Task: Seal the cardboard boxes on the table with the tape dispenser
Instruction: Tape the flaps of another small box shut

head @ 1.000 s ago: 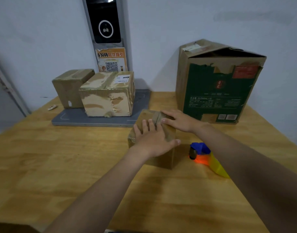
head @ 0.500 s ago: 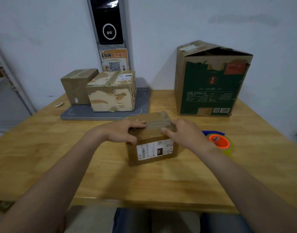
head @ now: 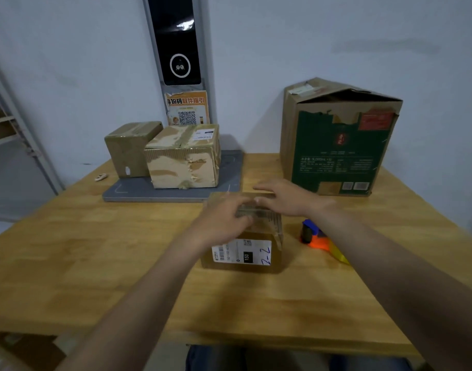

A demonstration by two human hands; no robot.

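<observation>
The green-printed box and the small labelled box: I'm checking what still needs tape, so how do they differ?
The green-printed box is taller and wider than the small labelled box. The green-printed box's top flaps gape; the small labelled box's top lies flat. The green-printed box carries dark green print, the small labelled box a white label. Both are cardboard, standing on the table.

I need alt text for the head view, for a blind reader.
A person's left hand and right hand rest on the top of a small labelled box on a wooden table. A tape dispenser lies at its right.
</observation>
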